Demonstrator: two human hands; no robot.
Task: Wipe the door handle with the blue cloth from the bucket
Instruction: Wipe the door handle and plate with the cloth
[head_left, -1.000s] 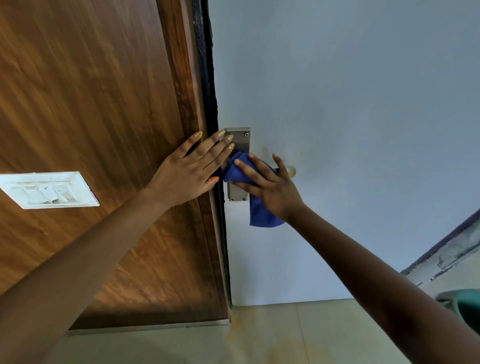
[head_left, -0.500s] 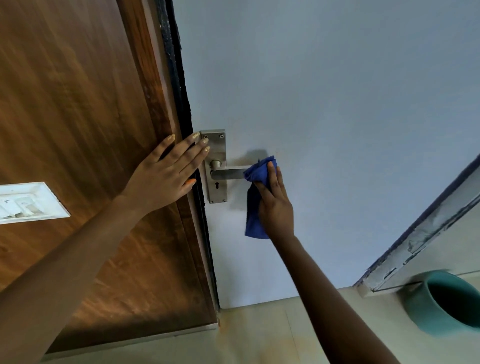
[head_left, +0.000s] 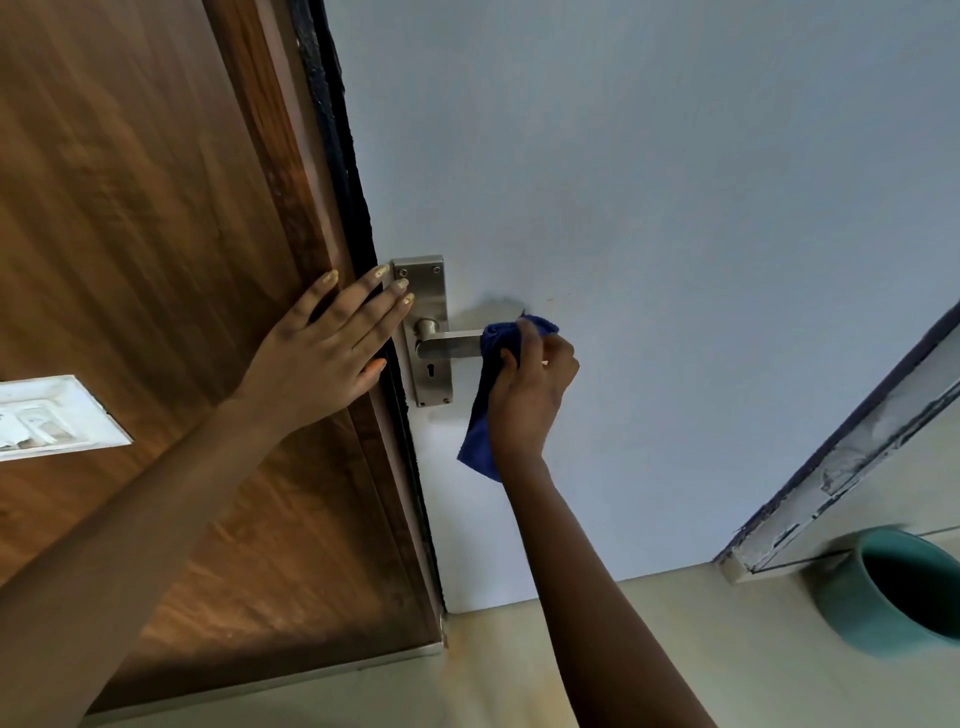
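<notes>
A steel lever door handle (head_left: 449, 344) on a steel backplate (head_left: 427, 291) sits on the pale grey door (head_left: 649, 208). My right hand (head_left: 530, 387) grips the blue cloth (head_left: 485, 410), bunched around the outer end of the lever, which it hides. The cloth's loose tail hangs down below my wrist. My left hand (head_left: 324, 353) lies flat with fingers spread on the brown wooden frame (head_left: 291, 182), fingertips touching the backplate's left edge. The teal bucket (head_left: 893, 592) stands on the floor at the lower right.
A white switch plate (head_left: 52, 415) is set in the wooden panel at the left. A worn grey frame edge (head_left: 841, 478) runs diagonally at the right, just above the bucket. Beige tiled floor (head_left: 753, 665) lies below the door.
The right hand slid the cloth from the backplate out along the lever to its end, and its fingers curled around it. The view shifted, bringing the bucket into sight. Left hand stays put.
</notes>
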